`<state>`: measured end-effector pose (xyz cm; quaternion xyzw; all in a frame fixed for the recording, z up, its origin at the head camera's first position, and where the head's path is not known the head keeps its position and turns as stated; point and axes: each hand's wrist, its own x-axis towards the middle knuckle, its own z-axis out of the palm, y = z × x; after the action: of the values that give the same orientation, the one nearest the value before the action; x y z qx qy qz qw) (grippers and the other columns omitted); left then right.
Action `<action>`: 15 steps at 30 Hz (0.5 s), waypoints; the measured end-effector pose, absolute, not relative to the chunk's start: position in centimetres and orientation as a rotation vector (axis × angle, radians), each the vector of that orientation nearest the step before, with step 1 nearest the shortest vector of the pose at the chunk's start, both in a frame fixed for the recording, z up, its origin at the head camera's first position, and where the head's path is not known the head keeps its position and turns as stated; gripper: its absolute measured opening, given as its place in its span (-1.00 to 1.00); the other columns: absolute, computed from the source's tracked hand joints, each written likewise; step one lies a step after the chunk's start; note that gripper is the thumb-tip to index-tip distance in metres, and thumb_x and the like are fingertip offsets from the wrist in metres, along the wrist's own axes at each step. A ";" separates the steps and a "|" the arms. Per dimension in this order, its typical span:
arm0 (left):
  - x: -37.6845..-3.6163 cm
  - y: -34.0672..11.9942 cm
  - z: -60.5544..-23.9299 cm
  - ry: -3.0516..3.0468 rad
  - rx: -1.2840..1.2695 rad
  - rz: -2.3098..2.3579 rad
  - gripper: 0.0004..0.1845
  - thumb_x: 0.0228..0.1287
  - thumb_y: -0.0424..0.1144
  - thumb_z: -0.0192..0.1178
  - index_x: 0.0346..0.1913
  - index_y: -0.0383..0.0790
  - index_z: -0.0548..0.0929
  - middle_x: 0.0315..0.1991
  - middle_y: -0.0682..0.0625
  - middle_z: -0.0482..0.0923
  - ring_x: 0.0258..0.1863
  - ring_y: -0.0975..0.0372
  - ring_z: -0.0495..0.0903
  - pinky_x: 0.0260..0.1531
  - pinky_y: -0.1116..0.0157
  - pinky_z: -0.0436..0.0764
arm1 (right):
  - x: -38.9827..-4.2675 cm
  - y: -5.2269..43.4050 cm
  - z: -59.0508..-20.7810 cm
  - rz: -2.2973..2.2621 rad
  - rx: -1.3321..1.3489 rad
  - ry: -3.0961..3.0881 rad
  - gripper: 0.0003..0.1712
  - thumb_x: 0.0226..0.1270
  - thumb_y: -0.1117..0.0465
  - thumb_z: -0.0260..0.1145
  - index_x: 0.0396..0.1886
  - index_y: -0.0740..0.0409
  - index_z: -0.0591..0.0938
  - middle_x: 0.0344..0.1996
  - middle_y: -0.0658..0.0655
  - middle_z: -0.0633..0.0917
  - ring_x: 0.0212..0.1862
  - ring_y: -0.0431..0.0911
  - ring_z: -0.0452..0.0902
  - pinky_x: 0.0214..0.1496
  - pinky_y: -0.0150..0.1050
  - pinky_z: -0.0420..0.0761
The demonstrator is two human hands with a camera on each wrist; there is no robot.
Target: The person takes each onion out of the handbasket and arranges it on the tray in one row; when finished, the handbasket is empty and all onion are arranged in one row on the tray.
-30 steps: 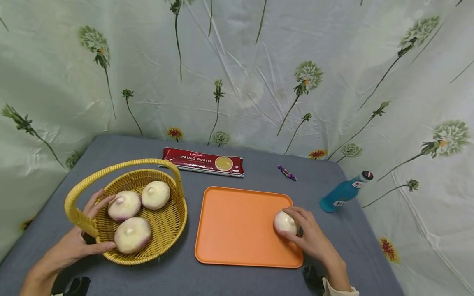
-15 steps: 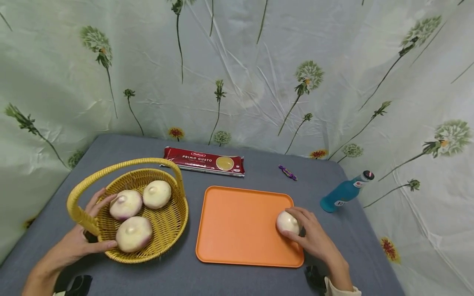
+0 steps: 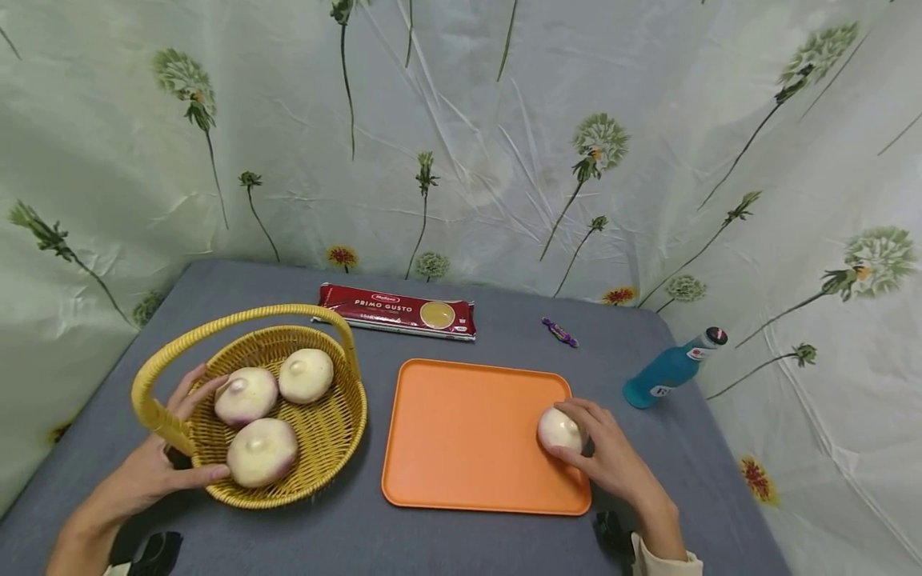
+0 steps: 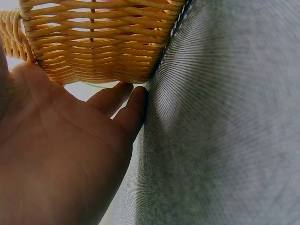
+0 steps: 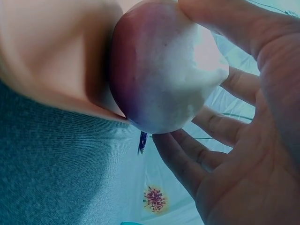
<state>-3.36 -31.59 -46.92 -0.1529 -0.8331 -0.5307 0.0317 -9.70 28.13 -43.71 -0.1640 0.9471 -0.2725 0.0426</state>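
My left hand [image 3: 154,472] holds the left side of a yellow wicker basket [image 3: 334,448], its thumb at the front rim and fingers reaching over the side behind the handle. Seen from the left wrist, two fingertips lie low beside the basket's woven wall [image 4: 98,42], close to the tablecloth. Inside the basket sit three white turnips [image 3: 262,453] with purple-tinged undersides. At the right end of an orange tray [image 3: 468,440], my right hand [image 3: 612,456] grips another turnip [image 3: 558,430] between thumb and fingers. In the right wrist view this turnip [image 5: 164,70] shows its purple side against the tray.
A red Primo Gusto packet [image 3: 396,310] lies behind the basket and tray. Farther right is a small purple wrapped candy [image 3: 559,333]. A blue bottle [image 3: 666,374] stands near the right edge of the grey-covered table [image 3: 346,544]. A flowered curtain [image 3: 461,144] hangs behind.
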 end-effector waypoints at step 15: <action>-3.1 -31.6 -46.9 -2.561 -0.456 -1.650 0.17 -0.13 -0.57 0.43 0.60 -0.19 0.04 0.62 0.05 -0.49 0.51 0.51 -0.40 0.22 0.65 -0.27 | -9.8 27.9 -43.6 -0.807 -0.557 2.917 -0.30 0.26 -0.10 0.44 0.35 -0.01 0.52 0.31 0.18 0.48 0.29 0.20 0.31 0.12 0.32 0.48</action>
<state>-3.14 -31.59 -46.87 -0.1481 -0.8309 -0.5355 0.0306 -9.75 27.94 -43.62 -0.1809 0.9474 -0.2620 0.0322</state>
